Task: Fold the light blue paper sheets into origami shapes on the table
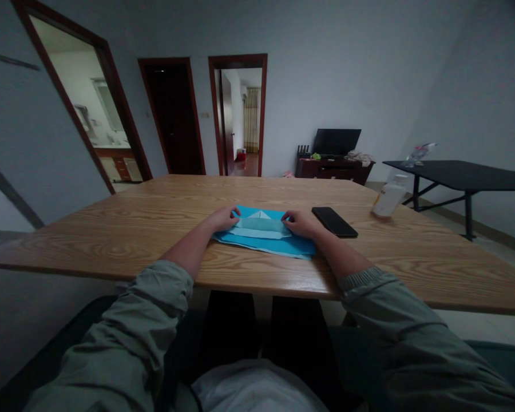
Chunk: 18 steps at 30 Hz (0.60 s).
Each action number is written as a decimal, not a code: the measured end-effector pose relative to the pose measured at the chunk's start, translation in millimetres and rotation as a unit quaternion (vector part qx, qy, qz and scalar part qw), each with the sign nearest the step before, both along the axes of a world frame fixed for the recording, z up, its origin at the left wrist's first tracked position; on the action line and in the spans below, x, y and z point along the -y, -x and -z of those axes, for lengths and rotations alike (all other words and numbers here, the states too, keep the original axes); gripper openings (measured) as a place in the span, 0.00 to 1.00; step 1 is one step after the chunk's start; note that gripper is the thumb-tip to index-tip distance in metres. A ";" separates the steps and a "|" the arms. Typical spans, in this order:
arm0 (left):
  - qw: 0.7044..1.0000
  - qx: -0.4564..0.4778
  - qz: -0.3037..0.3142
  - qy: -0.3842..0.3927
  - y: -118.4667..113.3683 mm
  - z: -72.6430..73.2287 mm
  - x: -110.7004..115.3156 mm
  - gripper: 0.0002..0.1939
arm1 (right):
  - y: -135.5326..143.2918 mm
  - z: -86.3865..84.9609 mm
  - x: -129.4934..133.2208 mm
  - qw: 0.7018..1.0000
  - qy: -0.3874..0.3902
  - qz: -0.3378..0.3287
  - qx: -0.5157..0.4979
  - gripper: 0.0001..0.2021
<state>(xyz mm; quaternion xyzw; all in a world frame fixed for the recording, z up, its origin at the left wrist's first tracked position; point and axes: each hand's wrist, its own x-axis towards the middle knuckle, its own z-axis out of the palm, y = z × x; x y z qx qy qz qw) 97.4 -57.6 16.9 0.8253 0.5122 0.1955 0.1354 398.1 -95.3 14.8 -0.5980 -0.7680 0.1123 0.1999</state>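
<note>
A pale blue folded sheet of paper [262, 228] lies in front of me, with a small white triangular peak at its far middle. Under it are brighter blue sheets of paper [283, 246], spread on the wooden table. My left hand [224, 218] is closed at the folded paper's left end, thumb and fingers pinched at its edge. At the opposite end, my right hand [302, 223] pinches the right edge in the same way. Both forearms rest near the table's front edge. The fingertips are small in view, and their exact grip on the layers is partly hidden.
Just right of my right hand lies a black phone [335, 221]. Farther right stands a clear plastic bottle [389, 197] on the wooden table [133, 229]. A black folding table [467, 174] is beyond it, and a monitor [337, 142] sits on a low cabinet at the back.
</note>
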 end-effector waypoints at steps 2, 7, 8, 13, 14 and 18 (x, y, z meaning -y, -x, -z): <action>1.000 -0.018 0.000 -0.002 0.5 1.3 -1.2 0.15 | 1.6 -0.3 2.5 1.000 -0.009 0.001 0.017 0.11; 0.994 -0.093 0.007 -0.062 -6.2 0.7 4.9 0.14 | 10.7 -0.5 12.0 0.989 -0.092 -0.013 0.117 0.14; 0.989 -0.112 0.011 -0.097 -10.7 0.3 8.4 0.13 | 12.8 -0.7 13.6 0.985 -0.108 -0.020 0.136 0.16; 0.972 -0.163 0.135 -0.105 -42.7 3.5 26.6 0.22 | 16.9 -3.7 15.1 0.973 -0.140 -0.047 0.179 0.18; 0.972 -0.169 0.147 -0.068 -48.1 5.0 28.7 0.25 | 17.6 -5.6 15.9 0.973 -0.145 -0.050 0.175 0.17; 0.975 -0.171 0.143 0.022 -57.7 8.2 31.9 0.32 | 36.8 -25.5 43.5 0.972 -0.198 -0.098 0.076 0.16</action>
